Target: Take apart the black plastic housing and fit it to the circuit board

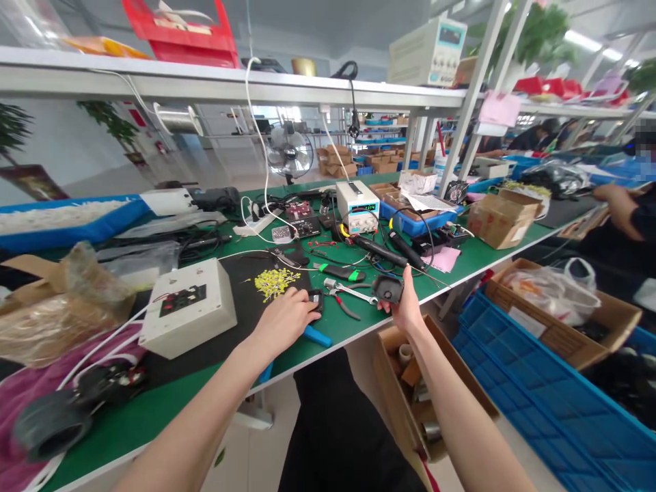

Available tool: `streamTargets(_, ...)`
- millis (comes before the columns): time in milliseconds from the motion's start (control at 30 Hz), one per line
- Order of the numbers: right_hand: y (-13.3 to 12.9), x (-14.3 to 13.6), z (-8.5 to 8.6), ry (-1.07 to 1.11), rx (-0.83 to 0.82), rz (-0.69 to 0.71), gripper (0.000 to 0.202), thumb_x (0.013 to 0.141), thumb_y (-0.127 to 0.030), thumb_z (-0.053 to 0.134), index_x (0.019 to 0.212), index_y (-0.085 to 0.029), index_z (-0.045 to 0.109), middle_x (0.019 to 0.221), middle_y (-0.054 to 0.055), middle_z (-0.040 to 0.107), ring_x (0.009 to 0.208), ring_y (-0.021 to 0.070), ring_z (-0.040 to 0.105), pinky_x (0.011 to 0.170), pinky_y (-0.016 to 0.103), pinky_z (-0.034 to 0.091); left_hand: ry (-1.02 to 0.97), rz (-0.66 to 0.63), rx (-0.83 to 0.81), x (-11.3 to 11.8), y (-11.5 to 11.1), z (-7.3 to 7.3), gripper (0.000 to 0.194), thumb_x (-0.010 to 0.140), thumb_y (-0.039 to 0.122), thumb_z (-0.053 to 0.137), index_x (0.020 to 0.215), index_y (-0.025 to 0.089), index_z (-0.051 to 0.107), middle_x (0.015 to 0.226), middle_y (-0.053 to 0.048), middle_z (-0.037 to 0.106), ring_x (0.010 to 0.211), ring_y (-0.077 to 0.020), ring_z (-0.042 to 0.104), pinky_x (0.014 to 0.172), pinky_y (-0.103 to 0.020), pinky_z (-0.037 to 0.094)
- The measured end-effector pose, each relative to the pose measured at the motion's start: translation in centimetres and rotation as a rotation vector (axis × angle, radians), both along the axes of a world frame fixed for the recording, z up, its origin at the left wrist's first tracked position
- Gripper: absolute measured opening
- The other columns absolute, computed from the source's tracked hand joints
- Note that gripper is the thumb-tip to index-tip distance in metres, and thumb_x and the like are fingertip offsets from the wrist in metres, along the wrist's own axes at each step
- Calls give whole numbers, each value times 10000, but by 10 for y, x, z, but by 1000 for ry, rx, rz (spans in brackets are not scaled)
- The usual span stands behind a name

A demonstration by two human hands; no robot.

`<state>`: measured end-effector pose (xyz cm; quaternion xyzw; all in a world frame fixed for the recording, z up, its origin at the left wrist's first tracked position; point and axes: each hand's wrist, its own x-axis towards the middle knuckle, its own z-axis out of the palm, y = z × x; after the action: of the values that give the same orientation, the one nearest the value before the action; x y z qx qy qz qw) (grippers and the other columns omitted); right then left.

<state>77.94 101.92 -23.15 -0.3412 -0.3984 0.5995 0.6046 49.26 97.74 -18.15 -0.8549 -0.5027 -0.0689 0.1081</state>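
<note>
I am sitting at a long green desk (359, 324) in a workshop, with shelving overhead and rows of benches running back behind a small fan (290, 152). Far left, crumpled brown wrapping (56, 307) is lying beside a cream box (187, 307) with a black panel on top. Next to it, a heap of small yellow parts (275, 281) is spreading over a black mat (246, 273). My left hand (287, 318) is resting palm down there, its grip pressing on a small dark part (316, 299); whether the fingers are closing round it I cannot tell. Pliers (344, 295) are lying between my hands. My right hand (404, 304) is holding a small black fan (388, 288), square-framed with a round opening, just above the desk's edge. The work is looking midway: nothing joined yet, tools waiting. A bench supply (357, 205) is glowing behind.
</note>
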Motion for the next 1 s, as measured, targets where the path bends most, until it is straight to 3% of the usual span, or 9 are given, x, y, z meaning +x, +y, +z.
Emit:
streamTargets(267,11,1,-5,119,69,136,824,930,-877,309,756,-162,679,553,50,569,449,150,497,394,254,346,-28,-32,-76,-11,19,-8,326,1057,421,489,1167,224,724,1019,-73,664,966,-274,522,863,-390,396)
streamTargets(533,17,0,-7,100,73,92,856,935,-878,262,845,-160,718,798,88,676,468,126,495,472,277,447,-2,23,-174,-19,40,-21,503,1061,475,458,1434,157,570,1186,-95,650,1027,-277,511,890,-392,411)
streamTargets(733,21,2,-6,78,17,58,869,904,-907,286,856,-160,727,811,97,682,478,144,517,449,281,436,31,48,-173,-16,48,-25,540,1065,493,423,1455,143,552,1150,-107,649,1029,-293,518,907,-406,419)
streamTargets(900,-4,33,-4,266,-40,-69,850,924,-878,320,883,-141,742,886,113,696,448,125,479,506,335,504,10,22,-164,-19,54,-33,578,1064,556,340,1406,165,593,1119,-106,642,1036,-303,525,907,-424,429)
streamTargets(1000,-32,59,-17,293,-73,-207,831,939,-852,334,910,-131,746,851,113,685,461,132,483,501,337,499,-12,19,-162,-18,54,-36,559,1064,565,324,1351,200,635,1081,-93,639,999,-293,527,893,-423,442)
